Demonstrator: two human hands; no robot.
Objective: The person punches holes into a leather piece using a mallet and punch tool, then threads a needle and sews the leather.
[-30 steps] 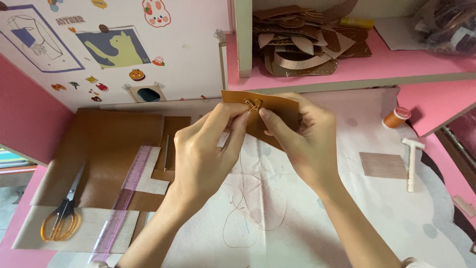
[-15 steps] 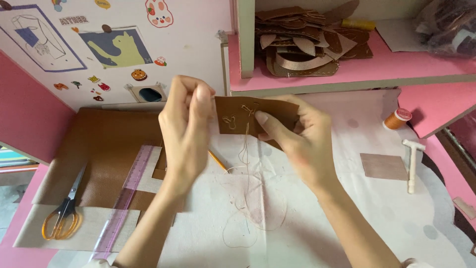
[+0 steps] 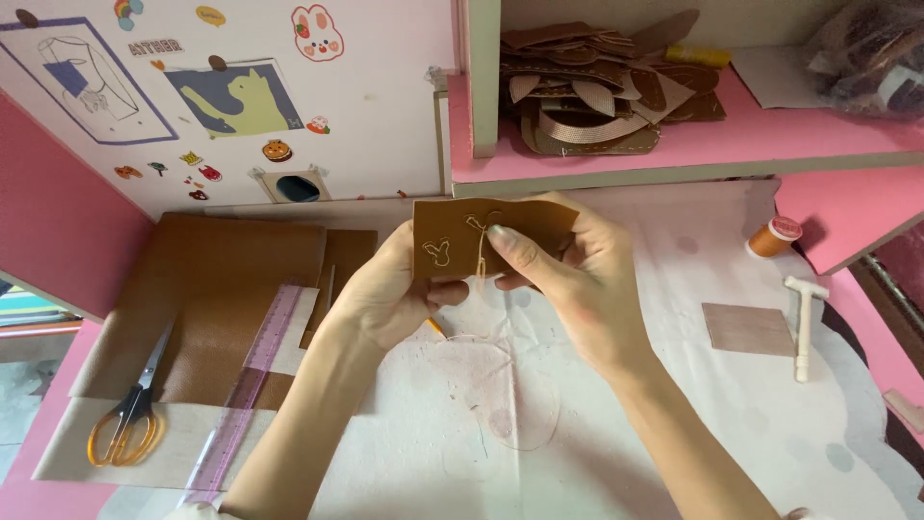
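Pink shelving and a white wall with stickers back the counter point(image 3: 731, 424), which is covered by a pale printed cloth. Both hands hold a small brown leather piece point(image 3: 486, 236) above the middle of the counter. The left hand point(image 3: 390, 299) grips the lower left edge of the piece, fingers closed behind it. The right hand point(image 3: 577, 279) supports the right side, with thumb and forefinger pinching a pale thread point(image 3: 478, 265) at the face of the piece. One small stitched outline is complete on the left of the piece; a second, near the top centre, appears partly sewn, with thread hanging loose below. Judged from this, stitching is in progress and unfinished. Scissors point(image 3: 125, 419) and a ruler point(image 3: 245, 385) lie at the left on brown sheets; a spool point(image 3: 775, 236) and a white mallet point(image 3: 802, 323) lie at the right. More cut leather shapes point(image 3: 587, 96) are stacked on the shelf.
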